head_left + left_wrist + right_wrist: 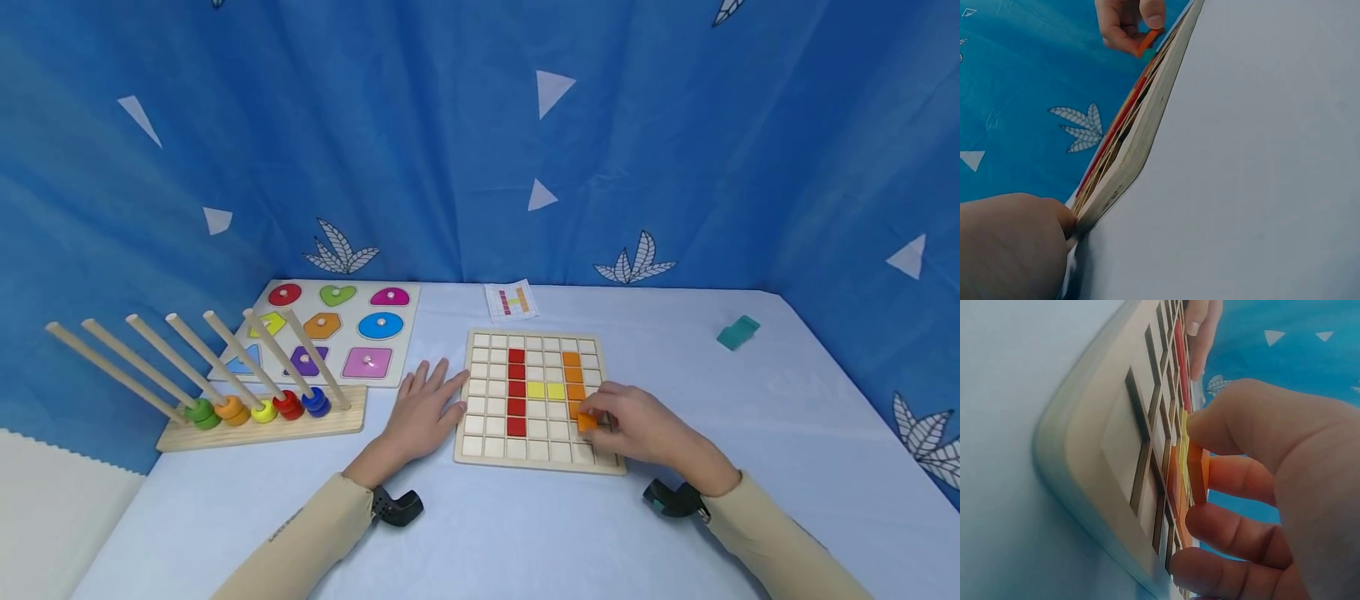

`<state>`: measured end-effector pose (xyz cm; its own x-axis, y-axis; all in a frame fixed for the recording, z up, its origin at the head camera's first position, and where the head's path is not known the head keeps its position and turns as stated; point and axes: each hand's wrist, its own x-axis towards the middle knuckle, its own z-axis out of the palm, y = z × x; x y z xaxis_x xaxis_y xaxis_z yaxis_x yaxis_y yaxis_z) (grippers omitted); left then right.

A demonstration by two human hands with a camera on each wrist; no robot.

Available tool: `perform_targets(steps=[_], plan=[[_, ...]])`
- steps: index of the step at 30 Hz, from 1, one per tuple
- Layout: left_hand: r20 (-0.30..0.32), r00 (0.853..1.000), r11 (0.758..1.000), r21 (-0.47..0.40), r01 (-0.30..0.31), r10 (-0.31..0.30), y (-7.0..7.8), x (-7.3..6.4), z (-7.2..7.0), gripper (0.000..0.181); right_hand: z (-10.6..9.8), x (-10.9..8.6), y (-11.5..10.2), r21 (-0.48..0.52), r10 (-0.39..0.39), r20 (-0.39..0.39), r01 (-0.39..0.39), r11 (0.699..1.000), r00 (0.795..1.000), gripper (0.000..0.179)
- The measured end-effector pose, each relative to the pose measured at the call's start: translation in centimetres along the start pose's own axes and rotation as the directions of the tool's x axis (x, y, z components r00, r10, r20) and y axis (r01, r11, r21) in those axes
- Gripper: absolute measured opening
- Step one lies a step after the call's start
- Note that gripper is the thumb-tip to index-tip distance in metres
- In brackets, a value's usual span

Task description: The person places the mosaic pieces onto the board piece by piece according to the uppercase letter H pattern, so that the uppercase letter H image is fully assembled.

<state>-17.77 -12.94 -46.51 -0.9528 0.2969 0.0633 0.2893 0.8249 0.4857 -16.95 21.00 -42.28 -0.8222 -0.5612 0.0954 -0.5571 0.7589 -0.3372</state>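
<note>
My right hand [645, 427] pinches a square orange tile [1197, 474] between thumb and fingers, just over the lower right part of a wooden grid board [538, 451]. The right wrist view shows the tile tilted on edge. A column of red tiles [516, 389] lies in the board, joined by two yellow tiles [545, 391] to a column of orange tiles [573, 375]. My left hand [422, 417] lies with fingers spread on the table, its thumb and index finger at the board's left edge. The fingers partly cover the lower orange column.
Behind the board lies a pattern card [512, 301]. To the left are a peg stand [262, 432] with coloured rings and upright rods, and a shape puzzle [408, 333] with knobbed pieces. A green piece [738, 332] sits at the far right. A blue curtain [480, 142] hangs behind the table.
</note>
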Motion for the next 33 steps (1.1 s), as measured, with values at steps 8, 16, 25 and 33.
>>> perform_targets(steps=[8,16,25,33], plan=[[-0.005,1.000,1.000,0.002,-0.004,0.004,0.11,0.13,0.01,0.054,0.12,-0.03,-0.12,-0.005,-0.017,0.006,0.017,1.000,1.000,0.023],[-0.002,1.000,1.000,0.004,0.003,-0.003,0.12,-0.04,0.01,0.054,0.63,-0.08,-0.27,0.014,-0.027,0.022,0.027,1.000,0.999,0.024],[-0.006,1.000,1.000,0.010,-0.001,0.001,0.12,0.03,-0.03,0.054,0.56,-0.04,-0.34,0.003,-0.048,0.012,0.048,0.999,0.999,0.023],[-0.001,1.000,1.000,0.012,0.004,-0.004,0.10,-0.09,0.01,0.054,0.63,-0.11,-0.45,0.000,-0.039,0.029,0.039,0.999,0.999,0.025]])
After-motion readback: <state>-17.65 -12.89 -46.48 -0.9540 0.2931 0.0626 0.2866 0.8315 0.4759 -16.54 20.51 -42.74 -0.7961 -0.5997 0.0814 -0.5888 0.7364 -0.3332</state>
